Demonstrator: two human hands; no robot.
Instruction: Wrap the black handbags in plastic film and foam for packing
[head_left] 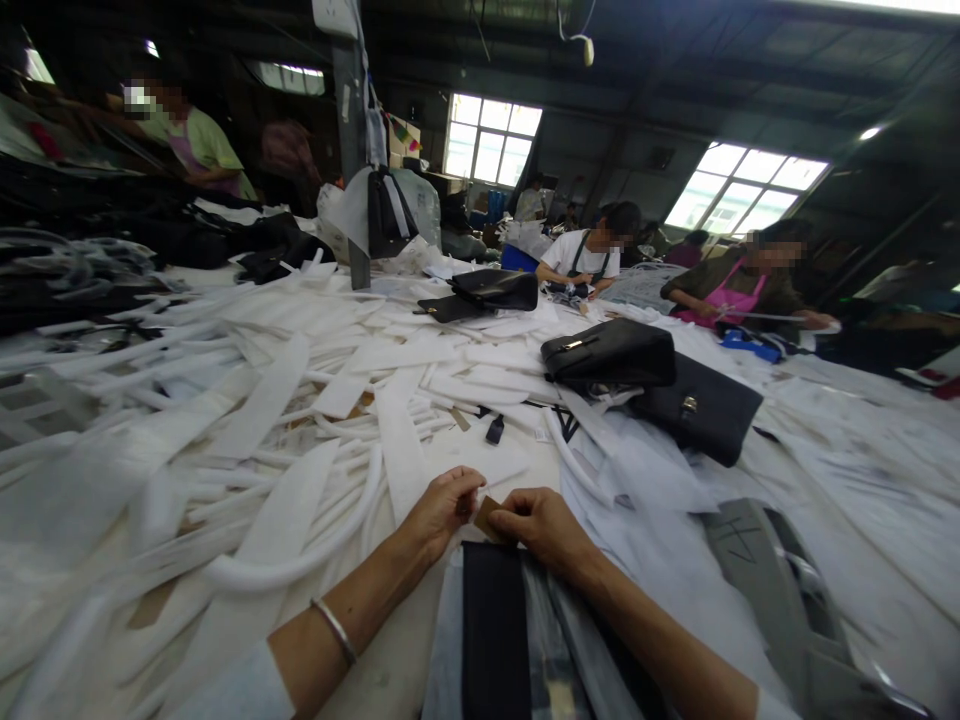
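My right hand (541, 522) pinches a small brown card (486, 515) between thumb and fingers. Close by on its left, my left hand (448, 508) has its fingertips pressed together; what they hold, if anything, is too small to make out. Just below both hands lies a flat black strap-like piece (492, 630), with clear plastic wrap (547, 625) along its side. A small black tag (495, 430) rests on the table a little beyond my fingers.
White foam strips (300, 500) cover the table's left and middle. Black bags (697, 405) lie ahead to the right, another black bag (495, 290) farther back. A grey tool marked with lines (772, 570) sits right of my arm. Co-workers (585, 255) work across the table.
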